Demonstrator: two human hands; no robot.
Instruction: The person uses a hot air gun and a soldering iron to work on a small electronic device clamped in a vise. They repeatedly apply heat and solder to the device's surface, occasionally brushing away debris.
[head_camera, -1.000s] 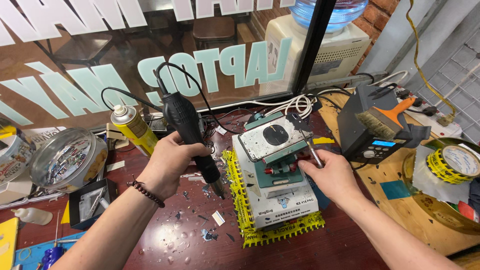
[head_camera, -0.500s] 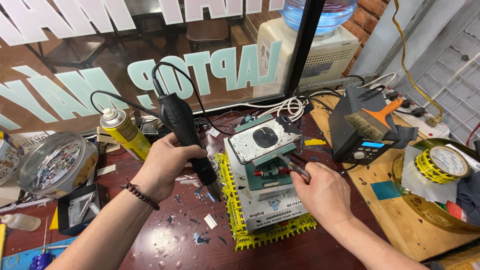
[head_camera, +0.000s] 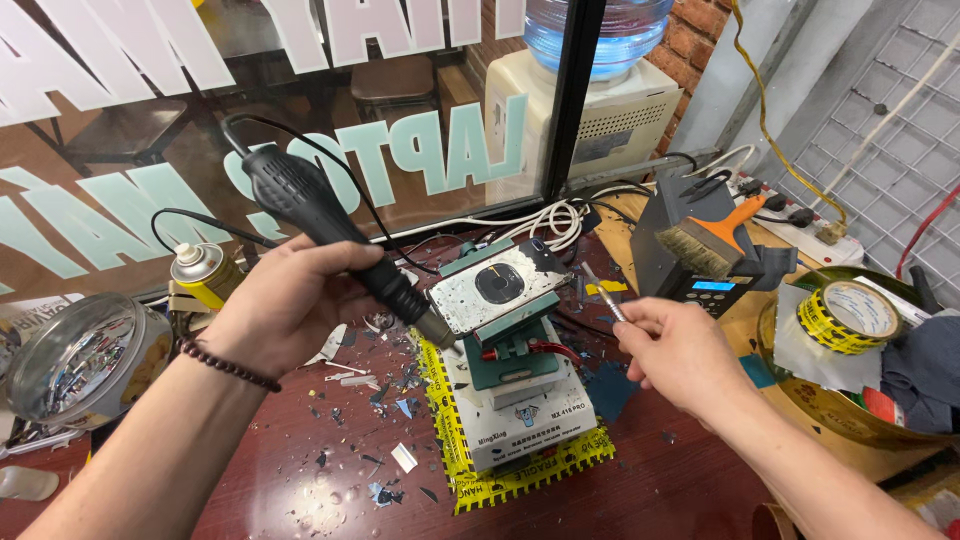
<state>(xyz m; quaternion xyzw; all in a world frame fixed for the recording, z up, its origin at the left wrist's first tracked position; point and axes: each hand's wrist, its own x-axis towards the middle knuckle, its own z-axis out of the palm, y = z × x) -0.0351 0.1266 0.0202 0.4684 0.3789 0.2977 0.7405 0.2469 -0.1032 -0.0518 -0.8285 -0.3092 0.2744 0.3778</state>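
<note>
My left hand (head_camera: 283, 305) grips a black hot-air gun (head_camera: 330, 235) by its handle, the metal nozzle pointing down-right at the left edge of a phone back panel (head_camera: 497, 286). The panel lies clamped on a green and white fixture (head_camera: 518, 395) wrapped in yellow tape. My right hand (head_camera: 678, 350) holds a thin metal tool (head_camera: 604, 292) just right of the panel, its tip raised and apart from it. The gun's black cable loops up behind it.
A yellow spray can (head_camera: 203, 275) and a round metal tin (head_camera: 75, 360) stand at the left. A soldering station with a brush (head_camera: 705, 250) sits at the right, next to a yellow tape roll (head_camera: 850, 312). Glass shards litter the red table (head_camera: 330, 470). Window behind.
My left hand has lifted and swung the hot-air gun so its nozzle meets the panel's left edge. My right hand has drawn back to the right, off the fixture. The view has shifted closer.
</note>
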